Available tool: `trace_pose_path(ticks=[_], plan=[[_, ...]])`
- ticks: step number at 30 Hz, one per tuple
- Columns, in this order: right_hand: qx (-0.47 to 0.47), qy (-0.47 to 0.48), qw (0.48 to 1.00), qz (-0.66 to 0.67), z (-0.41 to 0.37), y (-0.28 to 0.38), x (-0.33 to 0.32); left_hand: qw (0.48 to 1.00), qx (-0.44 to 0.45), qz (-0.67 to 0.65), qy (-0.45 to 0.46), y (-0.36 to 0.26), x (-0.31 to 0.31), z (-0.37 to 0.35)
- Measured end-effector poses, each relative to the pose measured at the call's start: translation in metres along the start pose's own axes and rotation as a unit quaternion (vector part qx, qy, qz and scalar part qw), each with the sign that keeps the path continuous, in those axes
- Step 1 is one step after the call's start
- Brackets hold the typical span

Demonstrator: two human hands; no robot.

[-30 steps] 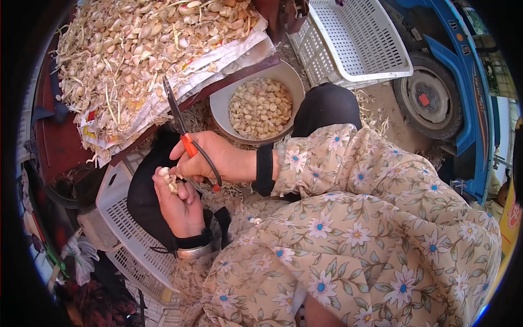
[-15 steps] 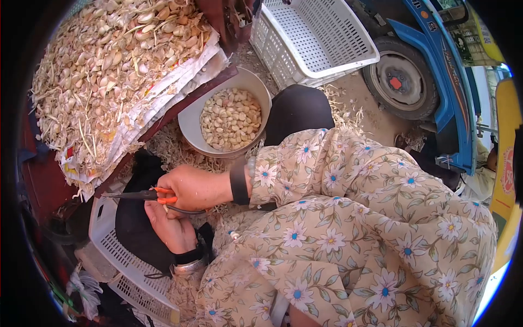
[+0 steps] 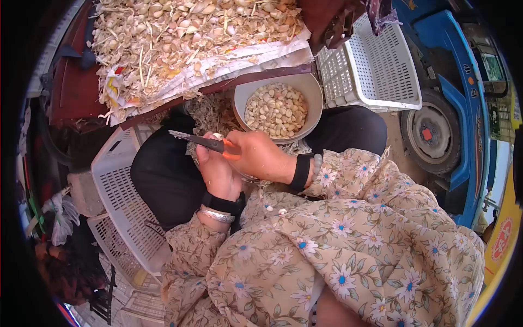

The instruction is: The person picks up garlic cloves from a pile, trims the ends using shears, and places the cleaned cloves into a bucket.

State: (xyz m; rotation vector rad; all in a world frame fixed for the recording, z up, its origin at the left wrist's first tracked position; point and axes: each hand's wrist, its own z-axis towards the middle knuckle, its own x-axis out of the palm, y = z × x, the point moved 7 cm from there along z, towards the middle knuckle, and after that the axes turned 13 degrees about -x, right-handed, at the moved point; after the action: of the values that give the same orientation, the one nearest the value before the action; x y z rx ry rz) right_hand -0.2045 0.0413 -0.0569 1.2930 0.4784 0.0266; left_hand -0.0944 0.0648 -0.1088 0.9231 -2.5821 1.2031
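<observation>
My right hand (image 3: pixel 260 155) is closed round orange-handled scissors (image 3: pixel 210 144), whose dark blades point left across my left hand (image 3: pixel 217 171). A pale garlic clove (image 3: pixel 218 135) shows at the fingertips of my left hand, just beside the blades. The fingers of the left hand are partly hidden behind the scissors. Beyond my hands stands a round pale bowl (image 3: pixel 315 103) holding many peeled-looking garlic cloves (image 3: pixel 277 110). A heap of garlic cloves and dry skins (image 3: pixel 201 38) covers a white sheet (image 3: pixel 229 61) on a dark red table (image 3: pixel 261 75).
A white slotted crate (image 3: pixel 389 65) stands behind the bowl on the right. Another white crate (image 3: pixel 122 185) is at my left, by my dark-clothed knee (image 3: pixel 158 169). A blue vehicle (image 3: pixel 460 158) with a wheel (image 3: pixel 433 133) is at right. A clear plastic bag (image 3: pixel 62 215) hangs far left.
The view has turned, so the table, bowl and crates sit further right. Both hands remain together with the scissors; a pale clove now shows at the left fingertips.
</observation>
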Motion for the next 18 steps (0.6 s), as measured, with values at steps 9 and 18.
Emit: trace_pose_path(ticks=[9,18], plan=[[0.111,-0.033,0.974,0.193,0.0,0.014,-0.01,0.994,0.027,-0.093,0.042,-0.051,0.012,-0.023],[-0.078,0.008,0.982,-0.172,0.04,-0.029,-0.093,0.945,0.23,0.173,-0.158,-0.195,-0.124,-0.033]])
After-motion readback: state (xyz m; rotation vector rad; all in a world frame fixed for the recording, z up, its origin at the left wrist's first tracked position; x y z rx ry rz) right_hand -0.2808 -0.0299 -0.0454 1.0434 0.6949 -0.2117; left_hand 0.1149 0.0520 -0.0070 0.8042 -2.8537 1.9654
